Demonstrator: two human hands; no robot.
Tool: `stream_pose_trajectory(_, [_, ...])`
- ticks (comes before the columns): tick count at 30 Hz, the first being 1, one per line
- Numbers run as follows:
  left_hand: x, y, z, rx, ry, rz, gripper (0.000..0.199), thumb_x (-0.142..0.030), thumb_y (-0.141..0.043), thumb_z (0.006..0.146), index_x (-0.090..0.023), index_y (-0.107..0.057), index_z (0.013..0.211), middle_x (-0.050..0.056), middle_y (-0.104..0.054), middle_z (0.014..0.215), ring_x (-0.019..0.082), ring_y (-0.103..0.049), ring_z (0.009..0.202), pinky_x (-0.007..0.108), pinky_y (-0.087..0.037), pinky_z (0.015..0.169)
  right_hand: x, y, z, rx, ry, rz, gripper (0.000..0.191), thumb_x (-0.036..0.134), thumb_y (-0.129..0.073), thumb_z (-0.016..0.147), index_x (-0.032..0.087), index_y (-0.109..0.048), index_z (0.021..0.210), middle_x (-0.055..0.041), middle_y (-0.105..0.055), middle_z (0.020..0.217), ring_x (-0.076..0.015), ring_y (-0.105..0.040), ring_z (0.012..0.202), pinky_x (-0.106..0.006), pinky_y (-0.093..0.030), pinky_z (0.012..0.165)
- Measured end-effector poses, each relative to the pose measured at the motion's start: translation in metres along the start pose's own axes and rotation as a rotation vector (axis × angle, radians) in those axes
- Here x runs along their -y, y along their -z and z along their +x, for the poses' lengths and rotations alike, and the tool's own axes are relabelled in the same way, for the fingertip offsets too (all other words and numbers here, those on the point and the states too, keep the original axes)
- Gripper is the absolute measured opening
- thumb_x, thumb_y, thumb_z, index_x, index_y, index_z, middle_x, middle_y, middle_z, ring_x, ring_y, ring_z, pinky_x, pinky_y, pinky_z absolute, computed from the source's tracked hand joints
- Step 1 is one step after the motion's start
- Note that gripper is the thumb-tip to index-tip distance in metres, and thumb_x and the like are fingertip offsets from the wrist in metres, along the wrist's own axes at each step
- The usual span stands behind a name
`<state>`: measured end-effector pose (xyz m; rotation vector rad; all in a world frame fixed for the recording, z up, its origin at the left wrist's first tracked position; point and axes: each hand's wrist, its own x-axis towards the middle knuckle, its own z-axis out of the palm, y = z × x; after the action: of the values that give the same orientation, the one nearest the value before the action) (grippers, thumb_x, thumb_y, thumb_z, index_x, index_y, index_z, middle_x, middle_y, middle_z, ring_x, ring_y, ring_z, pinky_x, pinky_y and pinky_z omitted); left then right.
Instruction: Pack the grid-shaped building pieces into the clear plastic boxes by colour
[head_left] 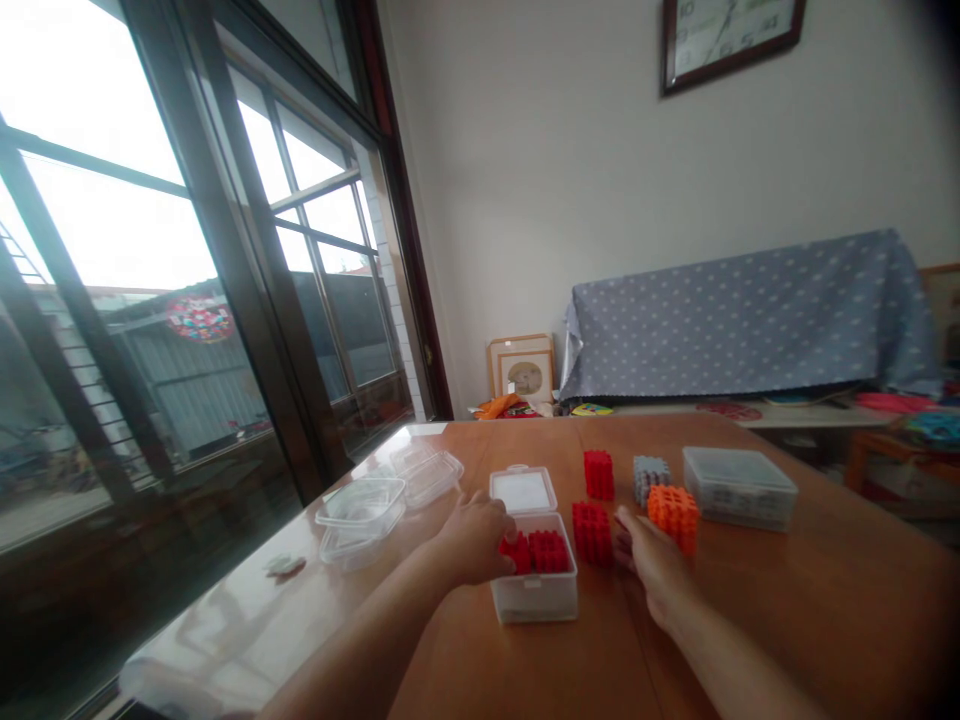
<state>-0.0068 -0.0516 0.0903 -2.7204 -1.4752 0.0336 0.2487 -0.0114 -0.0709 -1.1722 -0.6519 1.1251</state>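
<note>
A clear plastic box (535,603) stands on the table with its lid (523,491) folded back. Inside it lie red interlocking-piece blocks (550,551). My left hand (480,535) reaches over the box's left wall, thumb and fingers closed around the left red block. To the right of the box stands another red block (592,532). My right hand (637,545) is beside that block's right face, fingers partly extended and apparently empty; whether they touch it I cannot tell. Just beyond this hand are an orange block (673,516) and a grey block (651,478).
A further red block (598,474) stands farther back. At the right sits a closed translucent box (739,488). Clear plastic containers (361,515) and a small pale object (284,566) lie on the left side of the wooden table (465,660), alongside the window.
</note>
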Motion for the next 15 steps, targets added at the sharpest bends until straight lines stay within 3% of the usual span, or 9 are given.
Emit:
stream_pose_trajectory(5, [-0.001, 0.008, 0.008, -0.091, -0.006, -0.082, 0.025, -0.034, -0.066, 0.078, -0.027, -0.072, 0.101, 0.006, -0.07, 0.103, 0.029, -0.058, 0.106, 0.04, -0.048, 0.09, 0.002, -0.003, -0.004, -0.004, -0.001, 0.021, 0.033, 0.054, -0.068, 0.075, 0.023, -0.064, 0.084, 0.0022, -0.062, 0.066, -0.0204, -0.064, 0.072, -0.03, -0.052, 0.064])
stream_pose_trajectory(10, [-0.017, 0.014, 0.039, -0.194, -0.109, -0.135, 0.026, -0.035, -0.062, 0.083, -0.026, -0.07, 0.106, 0.005, -0.07, 0.107, 0.027, -0.058, 0.107, 0.038, -0.049, 0.091, 0.007, -0.007, -0.008, -0.012, 0.001, 0.029, 0.03, 0.052, -0.065, 0.078, 0.022, -0.063, 0.081, 0.0024, -0.062, 0.067, -0.0176, -0.06, 0.065, -0.029, -0.048, 0.06])
stream_pose_trajectory(15, [-0.037, 0.007, 0.081, -0.125, -0.179, -0.118, 0.038, -0.035, -0.064, 0.081, -0.026, -0.067, 0.117, 0.005, -0.069, 0.117, 0.028, -0.059, 0.112, 0.039, -0.049, 0.093, 0.012, -0.008, -0.01, -0.017, 0.0, 0.038, 0.032, 0.054, -0.065, 0.077, 0.022, -0.062, 0.079, 0.0032, -0.06, 0.064, -0.0169, -0.057, 0.061, -0.028, -0.045, 0.057])
